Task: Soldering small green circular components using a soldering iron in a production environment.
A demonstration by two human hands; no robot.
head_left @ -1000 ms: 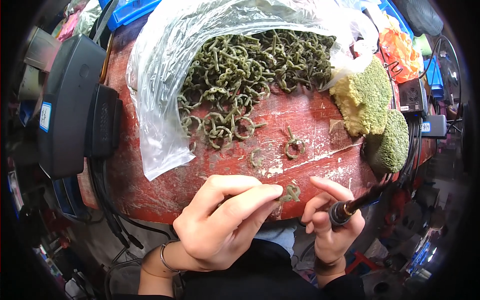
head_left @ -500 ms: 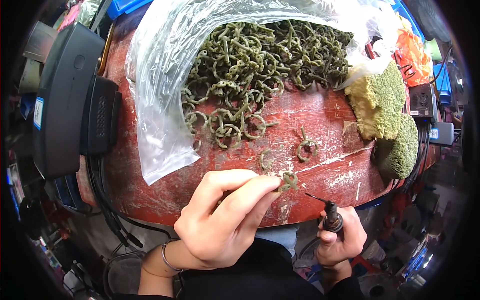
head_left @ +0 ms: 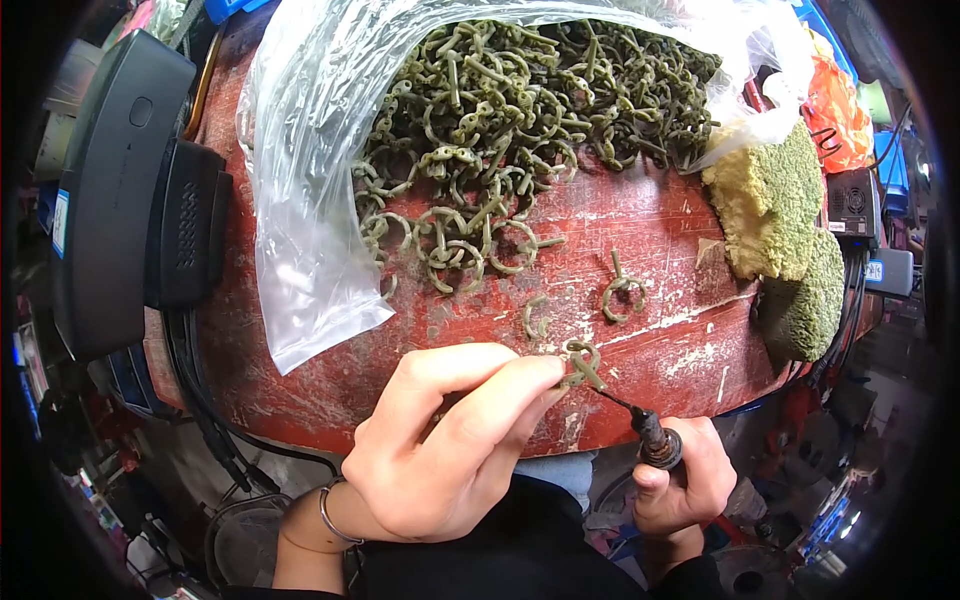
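Note:
Between the thumb and fingertips of my left hand (head_left: 450,440) is a small green wax ring (head_left: 582,362) with a short stem, raised over the table's near edge. My right hand (head_left: 690,480) is wrapped around a soldering iron (head_left: 655,438) with a dark, stained collar and a thin needle tip. That tip points up and left and meets, or nearly meets, the end of the ring's stem. Just beyond lie a loose ring with a stem (head_left: 624,298) and a curved broken piece (head_left: 536,317). A large heap of similar green rings (head_left: 500,110) lies farther back.
A clear plastic bag (head_left: 310,230) spreads around the heap on the worn red table (head_left: 640,230). Two yellow-green spongy blocks (head_left: 765,210) sit at the right. At the left edge stands a black device (head_left: 125,190), with cables (head_left: 205,400) hanging below it.
The iron has swung left and up, bringing its tip to the ring's stem. The ring has turned in my left fingers, so its stem now points toward the iron.

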